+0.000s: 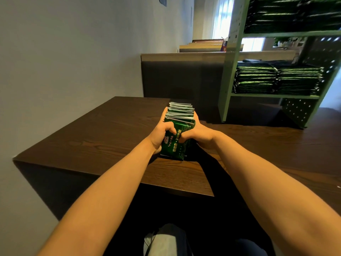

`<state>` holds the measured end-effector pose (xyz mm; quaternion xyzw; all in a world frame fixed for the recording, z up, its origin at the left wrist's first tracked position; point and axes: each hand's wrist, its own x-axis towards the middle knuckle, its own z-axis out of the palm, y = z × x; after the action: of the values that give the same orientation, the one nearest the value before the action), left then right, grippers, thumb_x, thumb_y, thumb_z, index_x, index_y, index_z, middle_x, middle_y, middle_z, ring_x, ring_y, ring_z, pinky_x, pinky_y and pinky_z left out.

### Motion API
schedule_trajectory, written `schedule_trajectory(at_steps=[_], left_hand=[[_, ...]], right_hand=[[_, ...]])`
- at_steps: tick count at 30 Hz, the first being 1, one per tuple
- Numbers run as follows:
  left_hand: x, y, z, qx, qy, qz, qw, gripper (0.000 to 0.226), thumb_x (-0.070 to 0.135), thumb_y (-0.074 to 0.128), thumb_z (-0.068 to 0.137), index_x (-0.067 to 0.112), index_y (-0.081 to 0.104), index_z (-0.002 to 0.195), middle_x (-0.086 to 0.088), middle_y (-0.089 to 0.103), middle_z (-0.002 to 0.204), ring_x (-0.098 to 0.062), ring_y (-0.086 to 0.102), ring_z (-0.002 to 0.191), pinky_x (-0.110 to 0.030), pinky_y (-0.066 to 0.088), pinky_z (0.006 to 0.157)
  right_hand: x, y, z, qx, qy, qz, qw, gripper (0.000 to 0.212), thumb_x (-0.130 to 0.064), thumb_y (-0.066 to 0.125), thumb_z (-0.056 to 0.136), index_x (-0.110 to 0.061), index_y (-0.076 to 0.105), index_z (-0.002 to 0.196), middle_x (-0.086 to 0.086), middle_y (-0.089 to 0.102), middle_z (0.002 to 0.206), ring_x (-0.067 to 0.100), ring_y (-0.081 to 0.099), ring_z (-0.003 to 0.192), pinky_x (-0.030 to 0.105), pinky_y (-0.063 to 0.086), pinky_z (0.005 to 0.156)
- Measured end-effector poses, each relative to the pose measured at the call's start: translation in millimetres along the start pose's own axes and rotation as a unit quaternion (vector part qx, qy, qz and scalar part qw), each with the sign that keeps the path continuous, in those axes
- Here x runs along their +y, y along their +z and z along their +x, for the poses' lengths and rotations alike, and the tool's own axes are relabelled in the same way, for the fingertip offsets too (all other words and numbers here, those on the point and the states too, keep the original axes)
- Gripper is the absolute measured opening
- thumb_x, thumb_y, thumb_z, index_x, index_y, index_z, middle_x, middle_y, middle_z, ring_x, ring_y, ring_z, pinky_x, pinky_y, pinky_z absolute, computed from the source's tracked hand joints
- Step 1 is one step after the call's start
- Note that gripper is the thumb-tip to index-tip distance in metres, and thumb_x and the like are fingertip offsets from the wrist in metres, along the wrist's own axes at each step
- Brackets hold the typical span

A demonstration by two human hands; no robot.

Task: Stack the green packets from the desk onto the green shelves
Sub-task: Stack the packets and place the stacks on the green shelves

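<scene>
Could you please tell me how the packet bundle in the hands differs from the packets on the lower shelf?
The held bundle stands upright, gripped between the left hand and right hand; the shelf packets lie flat in two piles. The held bundle shows a printed face and silvery top edges; the shelf packets show only their edges. Both are dark green.

— How are your arms set?
— Both bare forearms reach forward and draw together at the wrists.
— And your hands?
— Your left hand [162, 134] and right hand [200, 135] face each other and clamp the stack of green packets [180, 118] between the palms. Your fingers curl onto its near face, and the knuckles of the two hands almost meet.
</scene>
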<state>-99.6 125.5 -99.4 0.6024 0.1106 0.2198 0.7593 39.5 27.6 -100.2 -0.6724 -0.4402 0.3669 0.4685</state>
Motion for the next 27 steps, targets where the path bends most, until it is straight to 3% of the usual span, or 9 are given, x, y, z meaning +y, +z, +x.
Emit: schedule_trajectory(at_steps=[6,10,14,16,18,19,22,25,27], left_hand=[[-12.8,4.3,-3.3,0.044,0.037,0.0,0.998,0.079,0.002,0.045,0.055,0.002,0.05,0.135,-0.006,0.067,0.106,-0.018,0.066,0.091,-0.03,0.055,0.07],[-13.2,5.4,-2.5,0.068,0.047,-0.008,0.997,0.068,0.003,0.045,0.056,0.006,0.058,0.122,-0.001,0.071,0.095,-0.016,0.068,0.085,-0.029,0.055,0.066],[-6.2,3.6,2.2,0.093,0.014,-0.055,0.994,0.066,0.008,0.048,0.058,0.001,0.059,0.123,-0.008,0.068,0.1,-0.024,0.065,0.087,-0.035,0.053,0.068],[0.2,3.5,2.9,0.108,-0.016,-0.083,0.99,0.071,0.013,0.05,0.057,-0.003,0.058,0.126,-0.014,0.063,0.103,-0.027,0.064,0.082,-0.036,0.053,0.068],[5.6,5.5,3.2,0.111,-0.035,-0.115,0.987,0.062,0.017,0.05,0.057,0.001,0.065,0.115,-0.014,0.063,0.101,-0.029,0.062,0.08,-0.039,0.051,0.074],[7.4,5.8,4.1,0.111,-0.038,-0.13,0.985,0.057,0.019,0.049,0.057,0.003,0.067,0.11,-0.014,0.063,0.1,-0.03,0.061,0.08,-0.04,0.05,0.076],[13.2,7.3,4.5,0.107,-0.039,-0.15,0.982,0.052,0.021,0.046,0.062,0.005,0.066,0.108,-0.013,0.063,0.099,-0.03,0.061,0.083,-0.041,0.05,0.079],[15.7,13.0,1.2,0.108,-0.04,-0.155,0.981,0.047,0.019,0.042,0.069,0.006,0.064,0.109,-0.014,0.062,0.102,-0.029,0.061,0.083,-0.04,0.05,0.078],[15.2,16.8,-0.8,0.098,-0.045,-0.158,0.981,0.048,0.019,0.043,0.067,0.005,0.062,0.109,-0.015,0.06,0.106,-0.03,0.06,0.083,-0.04,0.049,0.079]], right_hand=[[8.4,-0.2,-1.3,-0.022,-0.008,-0.034,0.999,0.137,-0.009,0.086,0.062,-0.034,-0.011,0.155,0.001,0.045,0.144,0.019,0.048,0.135,0.047,0.042,0.115],[7.2,-1.3,1.1,-0.007,-0.01,-0.069,0.998,0.13,-0.002,0.086,0.074,-0.027,-0.013,0.155,0.003,0.037,0.147,0.019,0.043,0.136,0.041,0.041,0.113],[0.0,4.3,8.1,0.058,-0.064,-0.071,0.994,0.12,-0.016,0.092,0.058,-0.018,0.017,0.153,0.004,0.046,0.143,0.017,0.053,0.13,0.039,0.048,0.109],[-4.0,4.9,12.5,0.074,-0.097,-0.056,0.991,0.093,-0.011,0.09,0.061,-0.017,0.042,0.141,0.003,0.061,0.13,0.012,0.063,0.118,0.033,0.055,0.099],[-9.9,5.7,14.8,0.073,-0.115,-0.046,0.99,0.066,-0.001,0.086,0.07,-0.021,0.055,0.125,0.001,0.068,0.118,0.01,0.068,0.108,0.026,0.056,0.089],[-12.9,7.4,16.4,0.075,-0.112,-0.043,0.99,0.066,-0.009,0.091,0.069,-0.023,0.056,0.123,0.002,0.068,0.118,0.012,0.069,0.108,0.028,0.057,0.09],[-18.6,8.8,19.0,0.069,-0.067,-0.053,0.994,0.113,-0.055,0.101,0.044,-0.024,0.049,0.139,0.005,0.062,0.132,0.017,0.067,0.117,0.04,0.057,0.098],[-19.9,2.9,21.6,0.056,-0.044,-0.103,0.992,0.124,-0.052,0.103,0.038,-0.018,0.045,0.142,0.011,0.057,0.137,0.018,0.067,0.116,0.039,0.06,0.095],[-25.4,0.5,15.9,0.066,-0.032,-0.121,0.99,0.113,-0.043,0.101,0.037,-0.014,0.052,0.135,0.013,0.062,0.13,0.021,0.069,0.112,0.04,0.06,0.094]])
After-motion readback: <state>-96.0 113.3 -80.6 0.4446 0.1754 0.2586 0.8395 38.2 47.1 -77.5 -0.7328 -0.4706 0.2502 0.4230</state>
